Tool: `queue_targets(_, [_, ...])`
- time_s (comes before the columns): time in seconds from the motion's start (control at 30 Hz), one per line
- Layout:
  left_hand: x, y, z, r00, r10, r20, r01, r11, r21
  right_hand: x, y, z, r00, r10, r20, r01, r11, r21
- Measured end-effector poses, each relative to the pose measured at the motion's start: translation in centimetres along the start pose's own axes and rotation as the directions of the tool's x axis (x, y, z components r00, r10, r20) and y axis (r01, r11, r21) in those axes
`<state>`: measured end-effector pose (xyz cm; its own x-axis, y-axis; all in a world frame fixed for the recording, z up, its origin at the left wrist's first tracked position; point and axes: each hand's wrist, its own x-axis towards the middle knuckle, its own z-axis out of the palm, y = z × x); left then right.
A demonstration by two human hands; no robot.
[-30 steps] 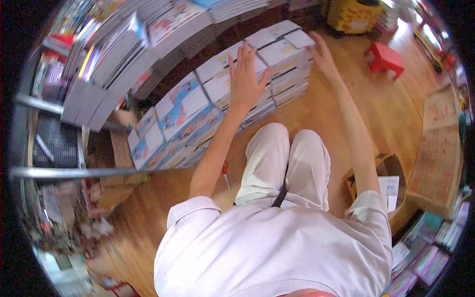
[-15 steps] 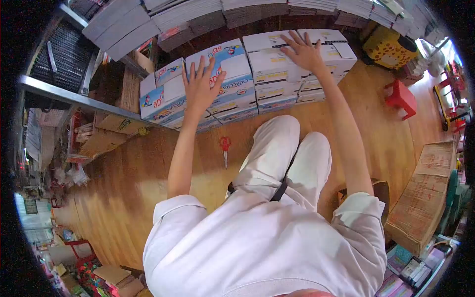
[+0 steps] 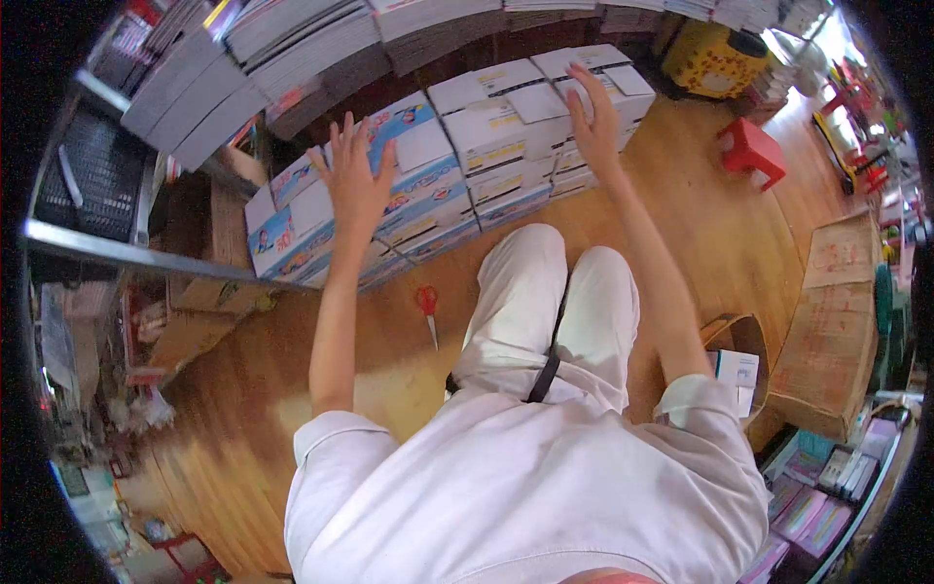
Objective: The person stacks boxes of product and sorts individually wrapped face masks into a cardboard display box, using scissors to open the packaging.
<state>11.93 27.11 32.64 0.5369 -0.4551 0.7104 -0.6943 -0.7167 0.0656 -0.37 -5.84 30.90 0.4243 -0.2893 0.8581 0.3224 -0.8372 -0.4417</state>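
Stacked cardboard boxes (image 3: 486, 136) line the wooden floor (image 3: 263, 370) at 12 o'clock, below laden shelves (image 3: 292, 49). The left hand (image 3: 355, 180) and right hand (image 3: 595, 122) rest open, fingers spread, on their tops. Stiff, probably heavy; the side edges look the surest hold. Red scissors (image 3: 426, 302) lie at their 6 o'clock.

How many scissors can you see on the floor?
1. The red-handled scissors lie on the wooden floor, beside the person's left knee, below the stacked boxes. Others may be hidden among the clutter.
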Motion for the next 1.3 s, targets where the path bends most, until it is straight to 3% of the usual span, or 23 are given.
queue_targets(0.07, [2.6, 0.9, -0.3, 0.995, 0.045, 0.089, -0.033, 0.992, -0.126, -4.8, -0.7, -1.4, 0.939, 0.328, -0.105, -0.328, 0.944, 0.019])
queue_targets(0.1, [4.1, 1.6, -0.3, 0.988, 0.075, 0.134, -0.049, 0.981, -0.186, -7.7, -0.9, -1.1, 0.86, 0.488, -0.147, -0.469, 0.87, 0.151])
queue_targets(0.13, [5.8, 2.8, 0.1, 0.977, 0.119, 0.174, -0.041, 0.918, -0.395, -10.8, -0.6, -0.3, 0.753, 0.636, -0.168, -0.578, 0.762, 0.292])
queue_targets(0.2, [9.0, 5.3, 2.0, 0.927, 0.152, 0.344, 0.061, 0.841, -0.537, -17.2, 1.3, 1.2, 0.542, 0.838, -0.063, -0.748, 0.515, 0.419])
queue_targets(0.27, [12.5, 7.0, 5.0, 0.839, 0.185, 0.512, 0.158, 0.817, -0.555, -23.4, 4.3, 3.8, 0.268, 0.958, 0.103, -0.782, 0.154, 0.604])
queue_targets(0.37, [17.2, 6.7, 12.6, 0.685, 0.211, 0.698, 0.298, 0.793, -0.532, -24.1, 2.9, 5.5, 0.079, 0.941, 0.328, -0.547, -0.234, 0.804])
queue_targets(0.43, [20.0, 3.9, 19.2, 0.357, 0.31, 0.881, 0.508, 0.727, -0.461, -25.1, 3.6, 7.4, 0.036, 0.925, 0.378, -0.523, -0.305, 0.796])
queue_targets(0.5, [21.1, 3.9, 21.9, -0.017, 0.423, 0.906, 0.751, 0.604, -0.268, -26.6, 4.5, 9.4, 0.01, 0.928, 0.372, -0.49, -0.32, 0.811])
queue_targets(0.57, [20.0, 5.1, 22.2, 0.104, 0.334, 0.937, 0.727, 0.617, -0.301, -28.1, 4.8, 11.6, -0.007, 0.948, 0.317, -0.461, -0.284, 0.84])
queue_targets(0.6, [19.7, 5.1, 22.9, 0.117, 0.3, 0.947, 0.718, 0.633, -0.29, -23.8, 1.9, 8.2, 0.043, 0.924, 0.38, -0.486, -0.313, 0.816])
queue_targets(0.7, [19.1, 4.8, 23.9, 0.063, 0.243, 0.968, 0.724, 0.657, -0.212, -24.9, 2.6, 8.8, 0.067, 0.953, 0.297, -0.614, -0.195, 0.765])
queue_targets(0.8, [19.3, 4.0, 25.7, -0.004, 0.21, 0.978, 0.729, 0.67, -0.141, -25.2, 3.1, 8.8, 0.049, 0.937, 0.345, -0.658, -0.229, 0.717])
queue_targets(0.9, [19.3, 3.6, 26.7, -0.038, 0.181, 0.983, 0.724, 0.683, -0.098, -25.1, 2.9, 9.0, 0.199, 0.919, 0.341, -0.735, -0.09, 0.672])
queue_targets(1.0, [19.4, 3.5, 26.9, -0.058, 0.162, 0.985, 0.715, 0.696, -0.072, -24.8, 2.7, 8.8, 0.226, 0.89, 0.396, -0.736, -0.11, 0.668])
queue_targets(1.1, [19.7, 3.4, 27.1, -0.074, 0.154, 0.985, 0.706, 0.706, -0.058, -24.3, 2.7, 7.8, 0.142, 0.852, 0.504, -0.755, -0.236, 0.612])
queue_targets(1.3, [20.1, 3.7, 27.9, -0.097, 0.16, 0.982, 0.687, 0.725, -0.05, -24.4, 2.8, 8.3, 0.242, 0.879, 0.412, -0.783, -0.074, 0.617])
